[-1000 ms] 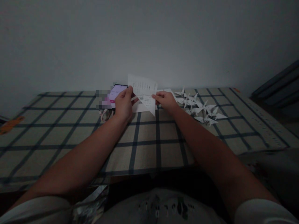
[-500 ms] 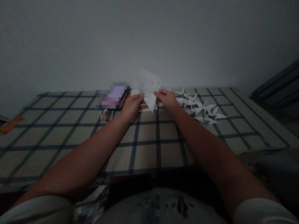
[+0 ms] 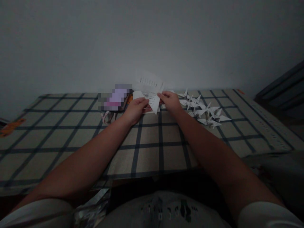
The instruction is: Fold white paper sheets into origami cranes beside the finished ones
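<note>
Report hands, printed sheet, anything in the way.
Right hand pinching printed sheet, right edge. Left hand at lower left edge. Phone left, paper cranes right, neither between hands.

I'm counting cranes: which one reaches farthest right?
The crane at the group's right end: its pointed tip extends beyond all the others.

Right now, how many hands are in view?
2. The left hand is at the lower left of the printed sheet; the right hand pinches its right edge. Neither hand is fully hidden, though some fingertips are behind the paper.
</note>
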A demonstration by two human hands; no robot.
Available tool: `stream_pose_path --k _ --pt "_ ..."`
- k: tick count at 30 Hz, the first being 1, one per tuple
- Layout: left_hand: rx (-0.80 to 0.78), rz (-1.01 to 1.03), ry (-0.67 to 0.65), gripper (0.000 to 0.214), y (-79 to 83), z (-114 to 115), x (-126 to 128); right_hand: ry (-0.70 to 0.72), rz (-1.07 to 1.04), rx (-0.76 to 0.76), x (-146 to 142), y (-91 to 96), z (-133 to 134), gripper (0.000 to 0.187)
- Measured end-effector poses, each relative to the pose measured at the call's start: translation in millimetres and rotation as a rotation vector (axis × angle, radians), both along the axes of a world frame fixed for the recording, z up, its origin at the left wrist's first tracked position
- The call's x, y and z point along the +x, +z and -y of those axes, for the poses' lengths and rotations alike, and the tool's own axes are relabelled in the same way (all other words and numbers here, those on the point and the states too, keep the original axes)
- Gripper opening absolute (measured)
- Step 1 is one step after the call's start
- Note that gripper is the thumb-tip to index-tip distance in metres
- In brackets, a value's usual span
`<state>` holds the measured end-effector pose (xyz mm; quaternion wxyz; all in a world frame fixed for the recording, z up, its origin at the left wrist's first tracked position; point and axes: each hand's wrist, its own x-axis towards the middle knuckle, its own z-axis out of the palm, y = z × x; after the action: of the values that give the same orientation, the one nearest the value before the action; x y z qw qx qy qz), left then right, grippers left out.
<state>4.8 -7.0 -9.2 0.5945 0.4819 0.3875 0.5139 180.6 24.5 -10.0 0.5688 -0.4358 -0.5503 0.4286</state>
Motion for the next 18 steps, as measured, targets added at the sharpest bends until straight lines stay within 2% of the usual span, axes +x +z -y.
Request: stream_pose_path --k 3,6,10,14,18 --pt "0.015 0.022 -0.041 0.019 -2.9 -0.9 0.2 -0.015 -0.006 -0.010 -1.2 1.3 1.5 0.016" --pt "0.047 0.013 -0.108 0.038 -5.8 -1.5 0.1 -0.045 0.009 -0.023 -1.8 3.5 2.6 0.018" --pt "0.059 0.008 -0.109 0.045 -5.2 -1.5 0.0 -0.043 0.041 -0.031 -0.5 6.4 3.3 0.019" --pt "0.064 0.054 0.052 0.031 -0.1 -3.1 -1.6 0.040 0.127 -0.017 2.7 7.4 5.5 0.022" --pt "0.133 0.082 0.221 0.035 2.7 -6.6 -5.8 0.126 0.149 -0.015 3.7 5.0 6.8 0.019"
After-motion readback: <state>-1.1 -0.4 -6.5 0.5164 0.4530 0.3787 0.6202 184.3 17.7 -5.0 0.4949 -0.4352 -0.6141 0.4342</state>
